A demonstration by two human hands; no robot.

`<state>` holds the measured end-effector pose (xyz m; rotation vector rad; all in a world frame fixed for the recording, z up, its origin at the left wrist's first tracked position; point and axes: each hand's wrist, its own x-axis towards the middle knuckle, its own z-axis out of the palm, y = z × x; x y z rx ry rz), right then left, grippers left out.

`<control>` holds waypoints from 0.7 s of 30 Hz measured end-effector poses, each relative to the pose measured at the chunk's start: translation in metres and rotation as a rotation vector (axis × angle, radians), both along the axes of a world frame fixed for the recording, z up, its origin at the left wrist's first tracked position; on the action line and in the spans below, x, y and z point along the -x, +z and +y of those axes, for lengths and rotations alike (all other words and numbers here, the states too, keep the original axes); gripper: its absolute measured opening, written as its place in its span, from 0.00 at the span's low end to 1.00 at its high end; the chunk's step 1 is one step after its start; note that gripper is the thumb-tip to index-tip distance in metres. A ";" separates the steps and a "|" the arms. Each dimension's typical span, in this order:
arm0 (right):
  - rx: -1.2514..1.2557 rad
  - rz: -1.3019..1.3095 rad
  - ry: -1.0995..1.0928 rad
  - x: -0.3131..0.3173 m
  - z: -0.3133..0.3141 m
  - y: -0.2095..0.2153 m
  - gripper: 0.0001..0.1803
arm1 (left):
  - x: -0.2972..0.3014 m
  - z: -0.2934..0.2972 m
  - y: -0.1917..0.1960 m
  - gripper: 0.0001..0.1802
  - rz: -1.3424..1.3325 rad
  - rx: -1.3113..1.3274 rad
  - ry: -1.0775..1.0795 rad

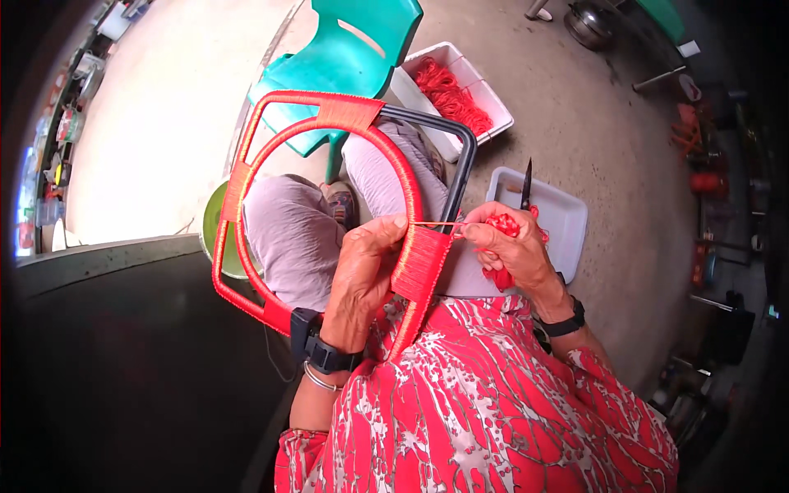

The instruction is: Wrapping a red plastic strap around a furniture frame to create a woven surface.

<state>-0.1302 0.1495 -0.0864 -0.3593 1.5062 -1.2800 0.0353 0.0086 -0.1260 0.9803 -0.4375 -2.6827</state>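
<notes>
A square frame with a ring inside it [352, 113] leans across my lap, most of it wound in red cord. Its far right corner is a bare black bar [470, 156]. My left hand [362, 267] is closed round the ring's right side, thumb up, beside a broad wound band [421, 261] that joins ring and outer bar. From there a taut strand of red cord [436, 223] runs to my right hand [526, 261]. That hand pinches the strand between thumb and finger, with a bunched hank of red cord [503, 223] in its palm.
A white bin [491, 107] of red cord [450, 92] stands beyond my knees, beside a green plastic chair [337, 66]. Right of my lap lies a white tray [569, 222] with a dark blade [527, 185]. A green basin [215, 234] sits left; a metal pot [588, 26] far right.
</notes>
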 end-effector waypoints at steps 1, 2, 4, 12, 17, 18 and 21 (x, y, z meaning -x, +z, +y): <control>0.001 -0.001 0.002 -0.001 -0.001 0.006 0.12 | 0.000 0.000 0.000 0.09 -0.001 0.001 0.002; 0.000 0.073 0.049 -0.002 -0.002 0.012 0.11 | -0.001 0.000 0.000 0.09 0.001 -0.007 0.004; -0.001 0.148 0.093 -0.004 -0.001 0.015 0.11 | 0.000 0.000 0.001 0.09 0.005 -0.016 0.002; 0.042 0.663 0.178 -0.010 0.005 0.000 0.07 | 0.000 -0.002 0.000 0.06 -0.006 -0.037 0.001; 0.028 0.639 0.153 -0.011 0.002 -0.004 0.07 | 0.001 0.000 0.004 0.06 -0.035 0.045 0.002; 0.020 0.609 0.155 -0.011 0.002 -0.005 0.07 | 0.002 0.000 0.006 0.06 -0.047 0.068 -0.004; 0.020 0.424 0.109 -0.012 0.003 -0.018 0.08 | 0.004 0.000 0.009 0.07 -0.095 0.087 -0.017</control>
